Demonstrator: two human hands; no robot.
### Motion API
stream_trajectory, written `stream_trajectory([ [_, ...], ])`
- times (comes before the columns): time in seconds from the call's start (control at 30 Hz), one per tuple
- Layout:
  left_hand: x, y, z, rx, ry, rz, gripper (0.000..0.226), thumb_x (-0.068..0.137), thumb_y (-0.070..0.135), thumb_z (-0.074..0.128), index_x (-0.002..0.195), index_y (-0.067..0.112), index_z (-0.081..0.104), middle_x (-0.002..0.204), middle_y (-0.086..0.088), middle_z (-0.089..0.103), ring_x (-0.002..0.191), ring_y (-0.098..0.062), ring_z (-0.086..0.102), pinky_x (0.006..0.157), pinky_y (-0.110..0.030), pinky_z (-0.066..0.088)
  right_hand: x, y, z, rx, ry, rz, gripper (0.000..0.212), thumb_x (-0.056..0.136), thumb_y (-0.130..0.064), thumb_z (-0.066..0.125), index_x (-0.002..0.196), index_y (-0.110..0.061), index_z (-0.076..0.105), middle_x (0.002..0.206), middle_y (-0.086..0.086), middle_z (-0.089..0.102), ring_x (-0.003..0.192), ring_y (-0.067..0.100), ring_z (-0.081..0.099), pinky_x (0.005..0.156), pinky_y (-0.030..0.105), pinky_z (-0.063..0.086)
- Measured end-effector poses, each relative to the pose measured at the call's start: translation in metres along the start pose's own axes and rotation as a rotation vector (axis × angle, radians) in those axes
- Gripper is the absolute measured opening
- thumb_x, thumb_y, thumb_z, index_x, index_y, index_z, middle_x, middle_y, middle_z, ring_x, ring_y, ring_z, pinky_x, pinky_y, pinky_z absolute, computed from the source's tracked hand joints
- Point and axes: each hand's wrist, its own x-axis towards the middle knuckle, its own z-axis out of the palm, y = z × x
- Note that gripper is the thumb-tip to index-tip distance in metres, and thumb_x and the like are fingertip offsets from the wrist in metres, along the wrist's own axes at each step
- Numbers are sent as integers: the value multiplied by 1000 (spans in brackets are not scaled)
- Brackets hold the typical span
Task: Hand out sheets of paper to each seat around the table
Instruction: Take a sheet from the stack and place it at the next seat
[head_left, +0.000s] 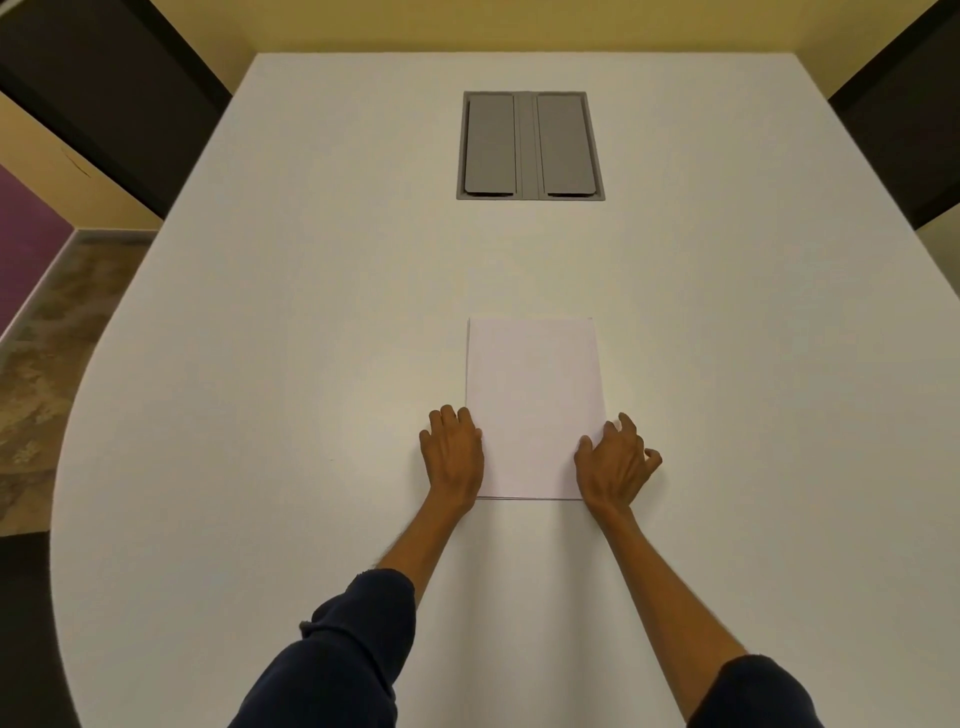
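One stack of paper (535, 405) is lying flat on the white surface (285, 322), roughly centred left to right, near the person, long side pointing away. Sheet count: cannot tell, only thin layered edges are showing at the near end.

Two hands in view, both at the stack's near corners. Left hand (452, 452) is lying palm down on the surface, its fingers relaxed and touching the stack's left edge, gripping nothing. Right hand (615, 462) is resting over the near right corner, with the thumb lying on the top sheet and the fingers arched and spread across the right edge onto the surface. It is not closing round anything, so both hands are released.

Two dark sleeves (353, 649), one per forearm, are pushed up.

One grey hatch (531, 145) is sitting flush in the surface, well beyond the stack, with two flaps side by side, both closed.

Two dark shapes (104, 93), one at each far corner, are too cropped to identify.
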Motion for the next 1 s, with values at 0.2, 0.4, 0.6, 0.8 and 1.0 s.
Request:
stream_trajectory([
  [0.2,2,3,-3,-38,12,6,25,103,21,40,124,11,51,121,-6,54,112,-21,50,83,-31,41,0,-3,1,46,50,-6,32,88,-22,62,118,-8,66,134,7,58,113,26,58,101,43,27],
  [0.4,7,5,-9,-301,13,-167,24,101,22,47,108,6,64,115,-9,60,110,-24,51,83,-34,44,4,-1,0,180,81,91,18,88,-20,62,99,-10,72,114,8,65,100,27,60,93,42,32],
  [0.6,8,5,-15,-677,-7,-371,23,96,24,58,95,3,67,99,-11,70,95,-28,63,72,-33,45,9,1,-4,338,70,166,18,89,-23,65,97,-9,73,109,9,70,105,28,59,94,41,34],
  [0.8,4,7,-28,-889,31,-475,18,96,23,58,92,7,63,96,-10,69,82,-23,60,70,-31,45,11,-5,-22,568,19,258,23,91,-27,65,103,-9,72,106,9,71,102,30,63,95,41,42],
  [1.0,-11,8,-63,-1066,84,-484,19,95,21,61,101,3,65,103,-12,67,88,-20,59,74,-28,47,4,-11,-58,969,-94,370,23,88,-21,71,104,-4,72,88,2,67,87,23,63,80,29,48],
])
